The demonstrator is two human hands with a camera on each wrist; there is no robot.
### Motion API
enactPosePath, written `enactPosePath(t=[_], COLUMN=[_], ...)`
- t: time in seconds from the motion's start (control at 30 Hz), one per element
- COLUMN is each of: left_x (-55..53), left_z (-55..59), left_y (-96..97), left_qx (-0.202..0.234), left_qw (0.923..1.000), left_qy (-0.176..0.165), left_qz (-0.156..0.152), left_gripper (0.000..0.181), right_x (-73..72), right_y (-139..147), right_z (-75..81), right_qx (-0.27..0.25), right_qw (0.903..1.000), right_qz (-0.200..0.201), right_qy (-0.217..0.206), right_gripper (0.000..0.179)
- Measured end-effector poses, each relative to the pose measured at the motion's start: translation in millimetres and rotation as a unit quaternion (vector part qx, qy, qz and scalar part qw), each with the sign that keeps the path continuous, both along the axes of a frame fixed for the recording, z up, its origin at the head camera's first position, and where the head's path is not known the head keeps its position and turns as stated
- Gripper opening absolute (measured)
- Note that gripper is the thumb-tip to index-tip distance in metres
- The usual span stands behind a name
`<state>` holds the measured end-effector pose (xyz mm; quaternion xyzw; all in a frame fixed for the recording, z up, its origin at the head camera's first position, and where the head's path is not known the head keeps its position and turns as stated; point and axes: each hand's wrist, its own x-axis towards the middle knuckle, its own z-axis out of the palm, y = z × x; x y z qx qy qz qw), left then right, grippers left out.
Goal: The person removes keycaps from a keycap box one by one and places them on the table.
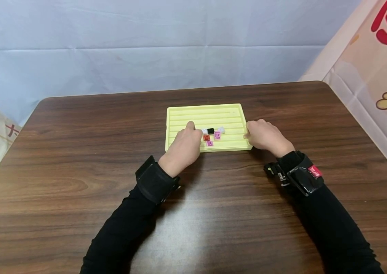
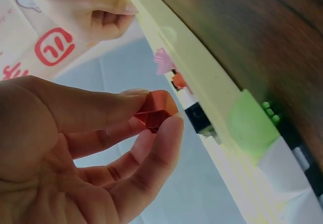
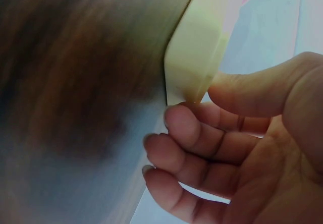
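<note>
My left hand (image 1: pixel 184 146) is over the left half of a pale yellow ridged tray (image 1: pixel 207 112). Between thumb and fingertips it pinches a small hollow red-orange keycap (image 2: pixel 160 103), held off the tray; the hand hides it in the head view. On the tray lie a black keycap (image 1: pixel 210 131), a red one (image 1: pixel 206 138), a pink one (image 1: pixel 217 136), a smaller pink one (image 1: pixel 209 143) and a white one (image 1: pixel 221 130). At the tray's right edge, my right hand (image 1: pixel 267 135) grips the rim, thumb on top and fingers curled at the side.
The tray sits on a dark wood-grain table (image 1: pixel 94 171), towards its far side. In the left wrist view, a green rounded piece (image 2: pixel 252 125) and white pieces (image 2: pixel 285 166) stand along the tray. A pale blue cloth (image 1: pixel 166 45) hangs behind the table, a printed sheet (image 1: pixel 368 76) at right.
</note>
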<state>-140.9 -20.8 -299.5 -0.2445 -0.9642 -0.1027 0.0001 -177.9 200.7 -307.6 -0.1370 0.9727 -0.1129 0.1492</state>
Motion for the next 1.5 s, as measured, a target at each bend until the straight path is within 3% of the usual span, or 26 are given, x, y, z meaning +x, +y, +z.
enactPosePath(t=[0.43, 0.7, 1.1, 1.3, 1.5], left_x=[16.5, 21.4, 28.3, 29.3, 30.2], left_z=[8.0, 8.9, 4.5, 0.0, -4.6], left_y=[0.9, 1.8, 6.8, 8.2, 8.7], left_qx=[0.026, 0.020, -0.008, 0.000, 0.010], left_qw=[0.9994, 0.9991, 0.9992, 0.9977, 0.9957], left_qy=[-0.014, -0.021, -0.020, -0.010, -0.022], left_qz=[-0.016, -0.029, -0.033, -0.067, -0.089], left_gripper=[0.013, 0.020, 0.011, 0.004, 0.012], right_x=[-0.9, -0.3, 0.1, -0.3, -0.2], right_y=[-1, 0, -1, -2, -2], right_z=[-1.0, -1.9, -0.9, -1.2, -0.6], right_qx=[0.002, 0.000, 0.001, 0.008, 0.011], right_qw=[1.0000, 1.0000, 1.0000, 0.9999, 0.9999], right_qz=[-0.003, -0.001, -0.002, -0.001, -0.002], right_qy=[-0.006, -0.004, -0.004, 0.006, 0.007], right_gripper=[0.013, 0.014, 0.014, 0.012, 0.013])
